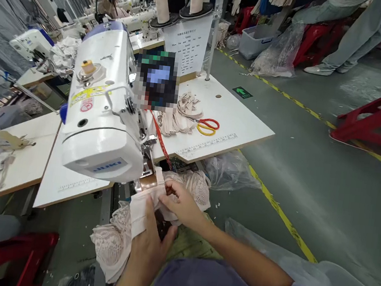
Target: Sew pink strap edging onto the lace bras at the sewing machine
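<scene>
A beige lace bra [110,244] hangs around the narrow arm of a white sewing machine [105,87], its cups on either side. Below the needle area, my left hand [148,237] presses the beige band from the near side, fingers along the cloth and thumb apart from them. To its right, my right hand [181,204] pinches the band's upper edge between thumb and forefinger, close to a short upright strap [159,176]. The metal plate [147,181] under the presser foot lies just beyond the fingers.
On the white tabletop [228,115] lie beige strap bundles [179,116] and scissors with red and yellow handles [208,126]. A red ribbon [161,139] hangs near the needle. Plastic bags lie at the right, and red stools [378,121] stand on the floor. A person's legs show at upper right.
</scene>
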